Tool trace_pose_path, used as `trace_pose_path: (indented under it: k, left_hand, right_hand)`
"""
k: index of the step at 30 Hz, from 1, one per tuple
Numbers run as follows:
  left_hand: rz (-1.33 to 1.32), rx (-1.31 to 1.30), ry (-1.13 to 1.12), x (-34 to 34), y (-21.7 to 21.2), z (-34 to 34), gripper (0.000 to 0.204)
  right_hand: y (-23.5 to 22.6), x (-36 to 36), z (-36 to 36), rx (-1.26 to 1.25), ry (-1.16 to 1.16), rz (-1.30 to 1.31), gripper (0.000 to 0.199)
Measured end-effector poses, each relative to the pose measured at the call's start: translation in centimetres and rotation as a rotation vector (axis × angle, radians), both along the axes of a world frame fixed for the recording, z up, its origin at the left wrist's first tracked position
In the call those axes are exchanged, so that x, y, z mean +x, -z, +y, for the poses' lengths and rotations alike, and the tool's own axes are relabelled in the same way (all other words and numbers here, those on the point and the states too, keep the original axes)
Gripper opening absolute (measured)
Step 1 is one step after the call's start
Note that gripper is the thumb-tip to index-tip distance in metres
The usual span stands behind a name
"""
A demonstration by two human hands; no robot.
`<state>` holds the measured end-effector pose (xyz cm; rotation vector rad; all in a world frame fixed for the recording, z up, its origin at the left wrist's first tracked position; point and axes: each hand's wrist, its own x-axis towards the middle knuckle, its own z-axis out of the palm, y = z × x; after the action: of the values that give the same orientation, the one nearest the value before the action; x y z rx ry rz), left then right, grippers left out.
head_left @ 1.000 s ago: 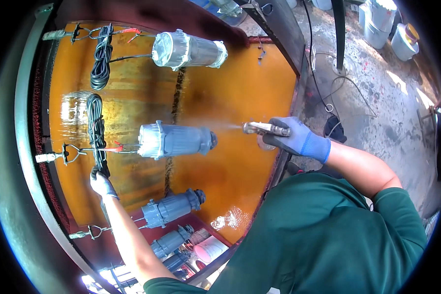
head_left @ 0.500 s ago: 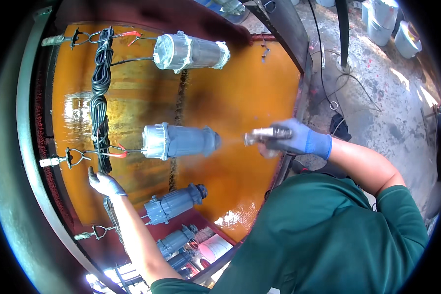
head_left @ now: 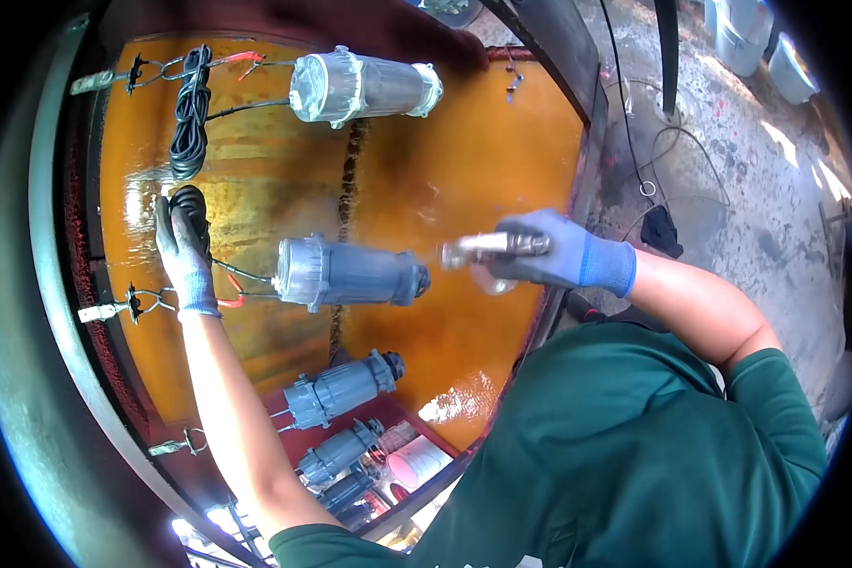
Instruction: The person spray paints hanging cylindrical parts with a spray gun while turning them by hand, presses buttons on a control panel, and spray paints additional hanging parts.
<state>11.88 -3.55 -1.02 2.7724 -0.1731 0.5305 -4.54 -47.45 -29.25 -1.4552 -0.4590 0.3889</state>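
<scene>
A silver spray gun [head_left: 483, 246] is gripped in my gloved right hand [head_left: 559, 248]. Its nozzle points left at the end of a hanging cylindrical pump [head_left: 364, 275], a short gap away. This pump is grey over most of its body and paler at the left end. My gloved left hand [head_left: 182, 248] grips a coil of black cable [head_left: 191, 206] beside the pump's hook; part of the coil is hidden behind the hand. Above hangs a pale silver pump [head_left: 374, 87] with its own black cable bundle [head_left: 190, 114]. Below is a grey pump [head_left: 343, 389].
Behind the pumps stands a wet orange-yellow panel [head_left: 483, 161]. A curved metal rail [head_left: 45, 208] runs along the left, with hooks [head_left: 134, 305] near it. More grey pumps [head_left: 336, 452] and a pink-and-white bucket [head_left: 417, 464] are lower down. Hoses [head_left: 625, 114] and buckets [head_left: 790, 71] occupy the floor at right.
My left hand has moved up and taken hold of the middle pump's cable coil, which is now bunched higher. The spray gun has shifted slightly left and up.
</scene>
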Motion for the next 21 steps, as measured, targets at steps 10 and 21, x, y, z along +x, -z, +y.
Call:
trace_pose_path:
  k: [10, 21]
  left_hand:
    - [-0.01, 0.045, -0.069, -1.0, 0.7, -2.6, 0.055]
    - [0.008, -0.208, 0.001, -3.4, 1.0, -4.3, 0.049]
  right_hand:
    - [1.8, -0.9, -0.3, -0.198, -0.228, 0.047, 0.027]
    - [5.2, -1.0, -1.8, -0.393, -0.135, -0.25, 0.026]
